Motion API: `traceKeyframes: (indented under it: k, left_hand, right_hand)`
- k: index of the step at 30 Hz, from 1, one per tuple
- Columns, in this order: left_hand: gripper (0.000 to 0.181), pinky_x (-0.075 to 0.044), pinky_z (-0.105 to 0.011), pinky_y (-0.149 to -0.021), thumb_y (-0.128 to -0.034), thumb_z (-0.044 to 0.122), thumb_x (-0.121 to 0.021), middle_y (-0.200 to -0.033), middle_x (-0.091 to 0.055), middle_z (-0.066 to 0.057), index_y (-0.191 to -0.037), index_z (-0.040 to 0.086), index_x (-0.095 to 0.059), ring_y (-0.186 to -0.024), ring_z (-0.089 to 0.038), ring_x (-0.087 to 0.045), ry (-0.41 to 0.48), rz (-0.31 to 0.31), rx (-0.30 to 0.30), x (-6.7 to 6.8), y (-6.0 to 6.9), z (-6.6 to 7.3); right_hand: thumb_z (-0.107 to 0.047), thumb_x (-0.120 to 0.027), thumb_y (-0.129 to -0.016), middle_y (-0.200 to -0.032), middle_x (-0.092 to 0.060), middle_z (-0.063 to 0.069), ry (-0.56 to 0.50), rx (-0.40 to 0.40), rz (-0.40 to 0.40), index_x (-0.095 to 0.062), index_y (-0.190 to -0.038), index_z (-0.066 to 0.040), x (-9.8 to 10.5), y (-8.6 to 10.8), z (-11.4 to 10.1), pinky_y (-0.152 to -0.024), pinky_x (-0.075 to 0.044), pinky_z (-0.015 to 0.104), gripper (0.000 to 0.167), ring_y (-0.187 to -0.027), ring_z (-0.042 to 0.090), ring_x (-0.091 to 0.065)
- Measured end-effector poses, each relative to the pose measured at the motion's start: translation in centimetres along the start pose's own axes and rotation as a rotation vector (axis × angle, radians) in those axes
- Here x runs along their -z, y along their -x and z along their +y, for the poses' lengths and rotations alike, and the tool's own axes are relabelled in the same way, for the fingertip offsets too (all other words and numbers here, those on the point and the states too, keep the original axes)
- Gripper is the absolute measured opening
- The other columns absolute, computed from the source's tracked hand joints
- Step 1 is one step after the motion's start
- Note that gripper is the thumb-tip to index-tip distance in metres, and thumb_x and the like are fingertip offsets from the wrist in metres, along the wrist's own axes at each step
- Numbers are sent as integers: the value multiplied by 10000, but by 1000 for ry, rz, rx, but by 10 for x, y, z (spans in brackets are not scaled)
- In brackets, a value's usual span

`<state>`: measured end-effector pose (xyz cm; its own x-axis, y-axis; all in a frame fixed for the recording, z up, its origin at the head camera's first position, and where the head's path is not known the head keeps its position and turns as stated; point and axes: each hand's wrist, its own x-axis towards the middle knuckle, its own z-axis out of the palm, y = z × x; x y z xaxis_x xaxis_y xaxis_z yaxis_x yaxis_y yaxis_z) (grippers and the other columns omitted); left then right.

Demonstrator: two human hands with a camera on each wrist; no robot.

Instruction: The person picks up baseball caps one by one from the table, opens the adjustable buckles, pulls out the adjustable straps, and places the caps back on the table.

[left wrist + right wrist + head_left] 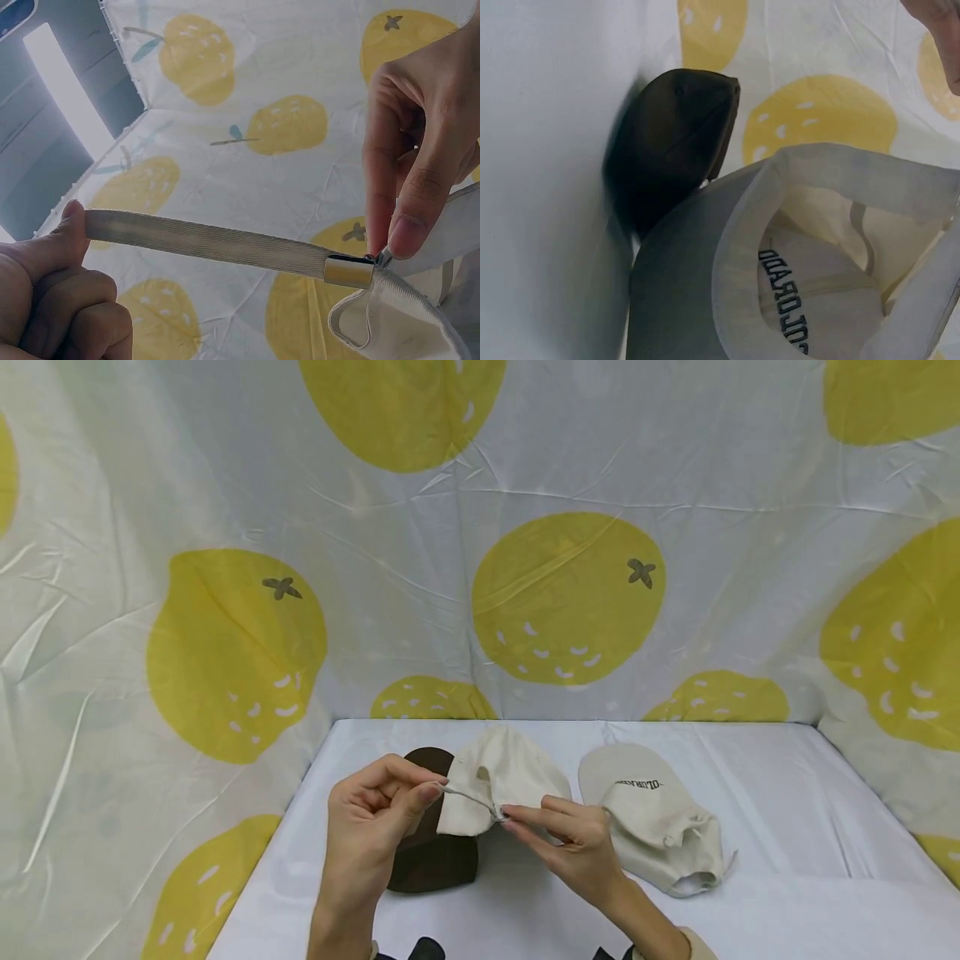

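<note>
You have a light-coloured cap [525,768] in front of you, up between your two hands, with the table [787,827] below. I cannot tell if its brim touches the table. Your left hand [367,818] pinches the far end of the flat strap [202,241] between thumb and finger, and the strap runs straight across to the shiny metal clasp [349,271]. Your right hand [572,839] pinches right at that clasp with its fingertips.

The cap looks light and soft, so the cloth should fold and flop if you squeeze it. The brim looks stiffer and should keep its shape. The strap looks thin and bendy, so hold it flat and near its end so it does not twist. The clasp looks hard and smooth and could slip, so grip it by its sides and mind your fingertips. Nothing here looks easy to break.

A dark brown cap [435,856] lies on the left, partly behind your cap. Another light cap with dark letters [660,818] lies on the right.
</note>
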<state>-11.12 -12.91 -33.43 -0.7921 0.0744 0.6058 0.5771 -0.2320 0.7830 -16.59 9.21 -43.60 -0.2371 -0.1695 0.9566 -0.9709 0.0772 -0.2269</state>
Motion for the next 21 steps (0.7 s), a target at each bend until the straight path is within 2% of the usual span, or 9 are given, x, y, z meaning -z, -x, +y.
traceKeyframes:
  k: [11, 16, 21]
  left_hand:
    - [314, -137, -332, -438, -905, -173, -657, -514, -361, -48, -941, 118, -769, -500, -165, -185, -16, 8, 9, 1, -1, 1]
    - [309, -126, -332, -445, -905, -174, -655, -513, -368, -46, -936, 107, -777, -508, -167, -179, -26, 54, 26, 2, -1, 1]
    - [294, -130, -328, -451, -897, -186, -654, -529, -301, -18, -937, 77, -781, -514, -167, -182, -30, 93, 11, 4, -2, 0]
  right_hand:
    - [-85, -795, -910, -568, -432, -75, 18, -22, -1, -810, -982, 4, 1, 2, 2, -439, -176, 93, 116, -537, -2, -241]
    - [-87, -785, -920, -569, -427, -72, 17, -25, 6, -809, -976, 12, 1, 4, 2, -440, -170, 98, 116, -540, 1, -234]
    - [-94, -777, -928, -567, -437, -71, 16, -19, 12, -808, -975, 15, 1, 4, 2, -439, -167, 98, 123, -540, -1, -230]
